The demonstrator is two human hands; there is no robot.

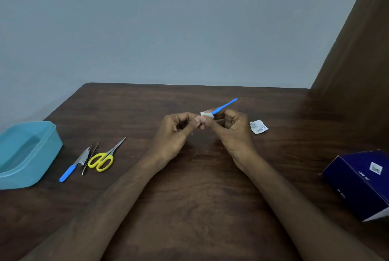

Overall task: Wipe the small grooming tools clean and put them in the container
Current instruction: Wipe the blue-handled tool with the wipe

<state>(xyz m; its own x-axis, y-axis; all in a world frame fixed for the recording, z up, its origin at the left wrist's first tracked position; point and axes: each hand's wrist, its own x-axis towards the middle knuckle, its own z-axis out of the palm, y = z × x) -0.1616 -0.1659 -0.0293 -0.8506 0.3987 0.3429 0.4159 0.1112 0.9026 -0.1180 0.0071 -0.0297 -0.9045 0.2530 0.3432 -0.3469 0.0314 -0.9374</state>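
Note:
Above the middle of the table my right hand [232, 129] grips a thin blue-handled tool [224, 105] whose handle points up and to the right. My left hand [175, 134] pinches a small white wipe [205, 114] around the tool's lower end; that end is hidden by the wipe and fingers. An open light-blue plastic container [27, 153] sits at the table's left edge. Beside it lie a blue-handled nail clipper [74, 164], metal tweezers [89, 158] and yellow-handled scissors [106, 158].
A torn white wipe wrapper [259, 127] lies to the right of my hands. A dark blue cardboard box [360, 182] stands at the right edge. The brown wooden table [189, 197] meets a grey wall behind, with a brown curtain [362, 50] at right.

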